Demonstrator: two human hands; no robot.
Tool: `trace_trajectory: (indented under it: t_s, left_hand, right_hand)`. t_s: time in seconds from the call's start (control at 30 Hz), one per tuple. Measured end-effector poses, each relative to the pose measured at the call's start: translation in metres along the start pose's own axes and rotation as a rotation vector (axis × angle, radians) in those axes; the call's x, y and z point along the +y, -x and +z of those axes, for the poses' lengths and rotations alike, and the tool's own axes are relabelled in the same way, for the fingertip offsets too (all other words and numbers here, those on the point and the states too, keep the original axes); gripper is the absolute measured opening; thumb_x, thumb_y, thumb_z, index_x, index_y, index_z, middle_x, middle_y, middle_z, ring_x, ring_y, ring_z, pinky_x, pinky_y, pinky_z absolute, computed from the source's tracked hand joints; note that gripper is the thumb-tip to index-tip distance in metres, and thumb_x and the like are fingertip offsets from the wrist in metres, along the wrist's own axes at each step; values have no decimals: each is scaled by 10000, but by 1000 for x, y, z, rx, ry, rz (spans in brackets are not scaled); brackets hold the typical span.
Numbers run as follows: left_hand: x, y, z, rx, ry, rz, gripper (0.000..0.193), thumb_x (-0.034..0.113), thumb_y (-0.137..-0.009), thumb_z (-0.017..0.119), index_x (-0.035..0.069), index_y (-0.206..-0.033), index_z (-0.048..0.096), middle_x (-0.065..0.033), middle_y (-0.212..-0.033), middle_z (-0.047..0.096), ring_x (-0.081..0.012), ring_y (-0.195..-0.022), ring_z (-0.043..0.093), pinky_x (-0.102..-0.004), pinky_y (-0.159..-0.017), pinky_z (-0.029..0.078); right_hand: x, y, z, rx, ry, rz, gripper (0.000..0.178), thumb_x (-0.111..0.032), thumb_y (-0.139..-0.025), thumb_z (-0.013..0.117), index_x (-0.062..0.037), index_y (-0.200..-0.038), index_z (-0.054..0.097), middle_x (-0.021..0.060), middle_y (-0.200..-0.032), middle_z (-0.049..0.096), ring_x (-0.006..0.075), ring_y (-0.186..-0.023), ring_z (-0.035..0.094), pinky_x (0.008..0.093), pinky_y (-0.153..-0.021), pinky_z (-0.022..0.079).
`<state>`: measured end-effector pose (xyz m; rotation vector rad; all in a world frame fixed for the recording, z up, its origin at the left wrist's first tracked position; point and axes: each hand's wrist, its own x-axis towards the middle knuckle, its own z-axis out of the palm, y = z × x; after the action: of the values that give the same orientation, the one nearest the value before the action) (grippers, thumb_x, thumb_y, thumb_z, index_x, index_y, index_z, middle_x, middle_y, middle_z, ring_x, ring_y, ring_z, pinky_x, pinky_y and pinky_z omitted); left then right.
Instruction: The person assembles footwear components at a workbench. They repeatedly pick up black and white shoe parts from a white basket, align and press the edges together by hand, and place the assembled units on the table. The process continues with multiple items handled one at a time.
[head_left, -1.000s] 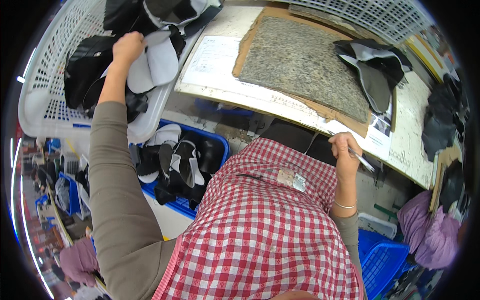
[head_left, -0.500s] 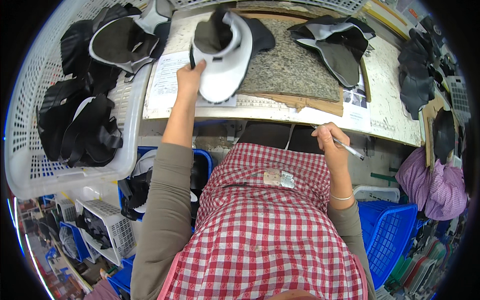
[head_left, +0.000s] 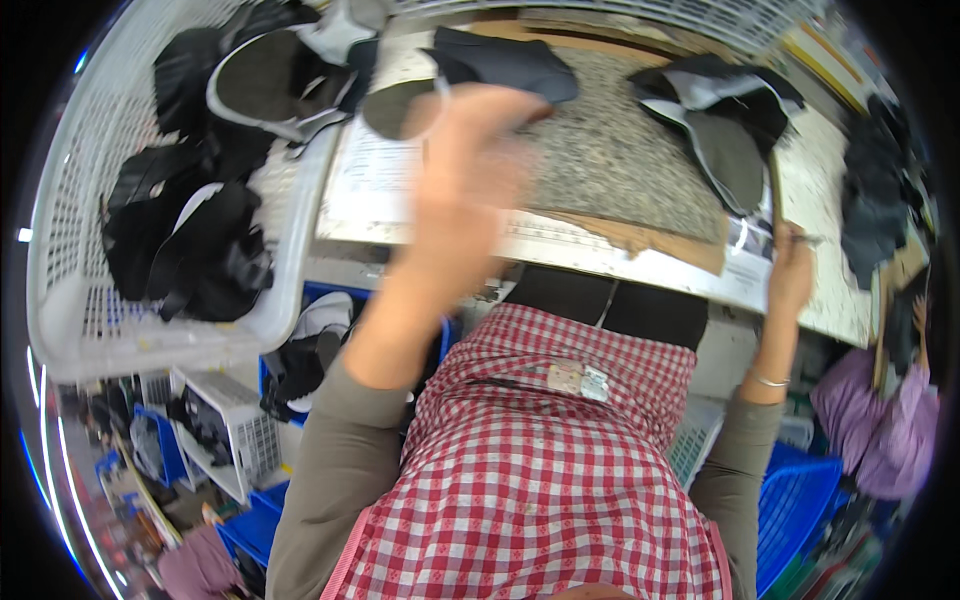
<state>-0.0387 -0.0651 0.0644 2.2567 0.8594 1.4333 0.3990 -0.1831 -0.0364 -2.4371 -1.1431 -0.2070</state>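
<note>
Our left arm (head_left: 345,465) stretches across the front edge of the bench (head_left: 832,225), the left grip (head_left: 472,165) too blurred to read its fingers. Our right forearm (head_left: 738,435) rises to the bench's front edge, the right grip (head_left: 790,262) curled.

Ok so my spot rn: long white bench (head_left: 830,290) in front, top p. scuffed, edges look bent bc wide lens. Pale slotted basket (head_left: 640,20) along the far side, yellow strip (head_left: 825,78) just R of it. Big white basket (head_left: 75,325) on my L, right by the bench end, w/ a blue bin (head_left: 446,345) lower down. Further back on the L: another white crate (head_left: 258,445), a long table (head_left: 140,495) running off, v. cluttered & blurry tbh. Bright light strips (head_left: 64,465) at the far L edge. Blue crate (head_left: 800,510) low on my R, person in purple (head_left: 865,425) behind it.
</note>
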Motion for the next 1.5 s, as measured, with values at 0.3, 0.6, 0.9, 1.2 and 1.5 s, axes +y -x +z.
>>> trace_trajectory:
  t_s: [0.3, 0.6, 0.9, 1.2, 1.5]
  left_hand:
    - [-119, -40, 21, -203, -1179, 125, 670, 164, -831, 700, 126, -1471, 506, -215, -1470, 507, -442, -1324, 479, -676, -1093, 297]
    - [-173, -66, -47, -276, -921, -235, 460, 436, -996, 581, 238, -1409, 543, -161, -941, 743, -403, -875, 732, -538, -726, 565]
    - [-109, -49, -5, -45, -982, 197, 695, 200, -933, 685, 243, -1567, 403, -122, -1141, 675, -333, -938, 673, -450, -752, 540]
    - [-89, -19, 37, -497, -729, -63, 798, 139, -901, 702, 284, -1593, 334, -140, -1206, 688, -382, -986, 690, -467, -744, 560]
    - [-105, -9, 51, -424, -671, -107, 567, 347, -1024, 581, 265, -1552, 388, -225, -944, 732, -431, -883, 698, -515, -749, 538]
  right_hand:
    - [139, -158, 53, -202, 690, -235, 597, -551, -1053, 422, -26, -1103, 700, 233, -1097, 726, 406, -1059, 692, 505, -867, 549]
    - [79, -146, 97, -129, 211, -393, 461, -392, -995, 628, 19, -1203, 636, 279, -1173, 653, 469, -1096, 615, 502, -940, 500]
    - [54, -191, 54, -268, 363, -83, 346, -290, -906, 655, 31, -1030, 693, 300, -1057, 716, 475, -1019, 693, 537, -893, 544]
    - [53, -139, -10, 286, -30, 26, 459, -448, -960, 668, -41, -1157, 594, 228, -1047, 732, 432, -987, 699, 481, -877, 529]
    - [-60, -38, -67, -202, -882, -87, 335, -357, -1105, 489, -61, -1129, 644, -66, -713, 477, 21, -599, 428, 204, -478, 343]
